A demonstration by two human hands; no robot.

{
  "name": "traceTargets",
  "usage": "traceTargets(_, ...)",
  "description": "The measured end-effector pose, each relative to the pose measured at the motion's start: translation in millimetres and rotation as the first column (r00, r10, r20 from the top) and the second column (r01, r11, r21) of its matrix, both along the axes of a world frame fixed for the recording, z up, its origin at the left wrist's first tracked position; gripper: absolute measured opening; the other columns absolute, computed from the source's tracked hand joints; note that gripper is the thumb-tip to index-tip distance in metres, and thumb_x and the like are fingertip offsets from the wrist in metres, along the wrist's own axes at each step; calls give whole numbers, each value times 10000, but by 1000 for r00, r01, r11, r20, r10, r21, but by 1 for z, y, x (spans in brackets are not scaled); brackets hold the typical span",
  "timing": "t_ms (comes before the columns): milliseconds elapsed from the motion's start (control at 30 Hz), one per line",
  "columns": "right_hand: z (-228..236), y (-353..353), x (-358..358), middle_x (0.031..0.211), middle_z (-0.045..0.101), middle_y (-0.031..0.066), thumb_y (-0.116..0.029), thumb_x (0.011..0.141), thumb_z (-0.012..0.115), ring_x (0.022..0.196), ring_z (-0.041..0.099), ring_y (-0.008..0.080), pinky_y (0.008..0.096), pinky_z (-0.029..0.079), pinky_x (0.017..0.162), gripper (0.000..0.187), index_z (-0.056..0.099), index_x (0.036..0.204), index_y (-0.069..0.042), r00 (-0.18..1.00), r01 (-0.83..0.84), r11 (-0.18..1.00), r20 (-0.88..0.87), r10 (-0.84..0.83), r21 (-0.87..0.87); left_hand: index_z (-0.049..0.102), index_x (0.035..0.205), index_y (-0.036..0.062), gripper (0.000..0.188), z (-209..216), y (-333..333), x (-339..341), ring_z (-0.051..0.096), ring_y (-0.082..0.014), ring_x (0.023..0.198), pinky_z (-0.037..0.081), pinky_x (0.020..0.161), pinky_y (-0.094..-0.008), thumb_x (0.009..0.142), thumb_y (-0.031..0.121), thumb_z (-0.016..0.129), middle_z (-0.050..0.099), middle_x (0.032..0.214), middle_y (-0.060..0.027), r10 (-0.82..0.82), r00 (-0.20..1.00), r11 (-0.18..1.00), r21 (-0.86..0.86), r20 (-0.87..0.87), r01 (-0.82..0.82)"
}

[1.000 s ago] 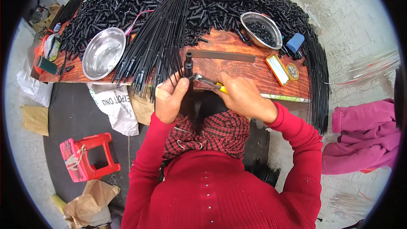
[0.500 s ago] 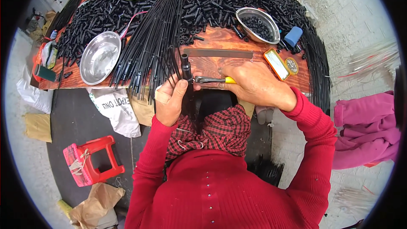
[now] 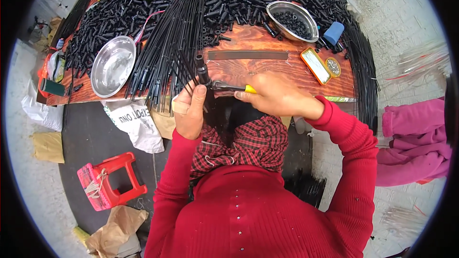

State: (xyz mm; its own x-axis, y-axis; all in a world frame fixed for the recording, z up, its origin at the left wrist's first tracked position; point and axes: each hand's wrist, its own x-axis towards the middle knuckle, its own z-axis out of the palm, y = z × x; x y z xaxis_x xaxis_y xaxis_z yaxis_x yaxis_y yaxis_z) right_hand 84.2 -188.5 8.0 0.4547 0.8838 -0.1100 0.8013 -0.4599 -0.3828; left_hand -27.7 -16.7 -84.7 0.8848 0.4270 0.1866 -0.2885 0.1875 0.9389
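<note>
My left hand (image 3: 191, 112) is closed around a black stepped tube (image 3: 202, 70), tilted a little to the left at the table's near edge. Thin black rods stick up beside the tube from the same grip, and a pale wrap covers part of that hand. My right hand (image 3: 279, 95) grips yellow-handled pliers (image 3: 230, 87). Their metal head meets the tube just above my left thumb. Whatever sits between the jaws is too small to make out. Behind my left hand, a large bundle of long thin black rods (image 3: 167, 43) lies across the table.
Heaps of short black tubes (image 3: 110, 24) cover the wooden table (image 3: 248, 43). A shiny bowl (image 3: 113, 67) stands left; another bowl (image 3: 292, 31), holding small black rings, stands right. Near it are a blue block (image 3: 333, 33) and an orange-rimmed tin (image 3: 315, 66). A red stool (image 3: 112, 181) lies below left.
The black tube has tipped to the left, and the pliers' head has risen slightly along it and turned. My right hand has shifted slightly left. The whole view has moved a little.
</note>
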Motion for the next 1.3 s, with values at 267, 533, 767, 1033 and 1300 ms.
traceTargets(267,10,-1,8,743,648,62,-339,972,482,618,619,125,263,497,562,376,594,907,14,547,86,971,-804,-234,-224,469,1262,-67,381,11,8,-8,619,-222,990,466,915,-342,945,135,529,607,1159,-208,-219,973,971,-75,77,225)
traceTargets(533,9,-5,9,797,680,78,-258,953,460,681,654,141,304,518,617,321,597,929,32,657,-25,980,-742,-134,-200,463,1284,-49,417,13,2,-7,574,-242,1107,418,981,-349,904,81,576,598,1181,-213,-192,979,979,-55,69,195)
traceTargets(767,8,-8,8,854,682,82,-248,948,465,709,654,142,308,516,607,306,602,933,26,666,-3,985,-736,-127,-172,442,1298,-58,418,10,3,-8,554,-240,1149,411,997,-335,897,-16,550,587,1201,-195,-213,976,971,-99,43,217)
traceTargets(1033,15,-7,15,1001,662,193,-206,975,441,809,683,231,327,567,708,331,523,1131,74,348,-62,968,-915,-206,-242,468,1294,-54,464,14,1,-10,587,-183,1066,432,960,-308,868,47,624,620,1155,-185,-191,982,973,-127,8,190)
traceTargets(1300,11,-2,24,1033,658,205,-252,968,469,856,685,256,338,565,753,371,509,1170,57,190,-172,947,-952,-239,-272,469,1290,-52,450,8,7,-12,586,-199,1084,438,969,-321,866,4,608,604,1178,-159,-244,970,958,-153,22,244)
